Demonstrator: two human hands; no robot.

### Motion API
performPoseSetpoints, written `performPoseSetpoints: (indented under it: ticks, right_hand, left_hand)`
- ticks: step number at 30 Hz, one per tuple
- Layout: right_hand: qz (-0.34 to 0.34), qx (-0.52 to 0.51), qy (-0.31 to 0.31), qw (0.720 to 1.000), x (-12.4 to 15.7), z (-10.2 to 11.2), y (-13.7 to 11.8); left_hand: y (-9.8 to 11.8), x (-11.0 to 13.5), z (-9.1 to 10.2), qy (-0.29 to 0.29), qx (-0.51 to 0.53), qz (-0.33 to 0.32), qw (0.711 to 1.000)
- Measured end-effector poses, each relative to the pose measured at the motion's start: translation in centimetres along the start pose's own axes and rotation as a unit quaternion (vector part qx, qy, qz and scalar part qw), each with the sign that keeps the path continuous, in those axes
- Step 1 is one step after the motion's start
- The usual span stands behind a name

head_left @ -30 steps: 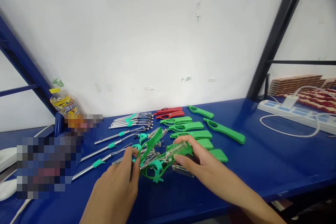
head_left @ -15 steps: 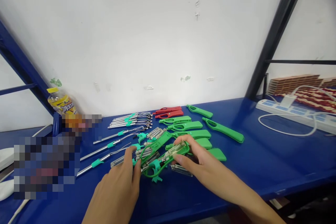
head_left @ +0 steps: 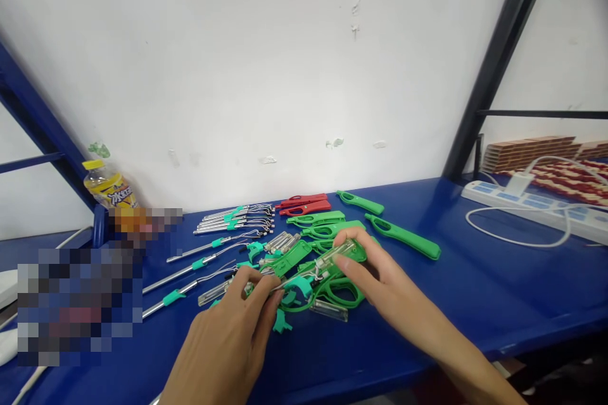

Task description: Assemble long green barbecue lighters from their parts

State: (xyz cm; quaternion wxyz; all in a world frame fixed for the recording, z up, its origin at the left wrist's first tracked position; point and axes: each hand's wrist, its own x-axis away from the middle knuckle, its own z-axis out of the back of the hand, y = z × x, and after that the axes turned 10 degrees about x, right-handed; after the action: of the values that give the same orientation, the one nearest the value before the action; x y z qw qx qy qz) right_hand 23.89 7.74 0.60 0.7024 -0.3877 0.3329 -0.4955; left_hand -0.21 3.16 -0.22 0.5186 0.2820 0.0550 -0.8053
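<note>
My left hand (head_left: 228, 342) pinches the thin metal tube end of a lighter assembly (head_left: 304, 281) low over the blue bench (head_left: 475, 291). My right hand (head_left: 380, 278) grips the other end, its fingers closed round a clear fuel tank (head_left: 335, 254) seated in a green handle shell (head_left: 342, 291). A teal trigger piece (head_left: 297, 288) sits between the two hands. Another open green shell (head_left: 289, 257) lies just behind, and a loose clear tank (head_left: 330, 310) lies under my right hand.
Metal tubes with teal collars (head_left: 199, 262) lie in rows at the left. Green handles (head_left: 403, 239) and red handles (head_left: 304, 204) lie behind the hands. A yellow drink bottle (head_left: 109, 186) stands at the back left. A white power strip (head_left: 536, 205) with cable lies at the right.
Both hands lifted the assembly slightly and shifted it right and away. The green shell that stood tilted up in my left hand now lies flat on the bench.
</note>
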Motion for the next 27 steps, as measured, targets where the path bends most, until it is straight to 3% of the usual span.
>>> performPoseSetpoints:
  ticks: [4,14,27]
  right_hand:
    - [0.012,0.017,0.022,1.000,-0.2,0.1,0.2]
    - [0.014,0.017,0.025,0.999,0.2,-0.3,-0.1]
    - [0.023,0.010,0.018,1.000,0.0,0.2,-0.1]
  left_hand:
    - [0.3,-0.5,0.4,0.042,-0.023,-0.032,0.998]
    - [-0.4,-0.7,-0.1,0.041,-0.055,-0.099,0.993]
    - [0.3,-0.8,0.1,0.080,0.049,-0.046,0.995]
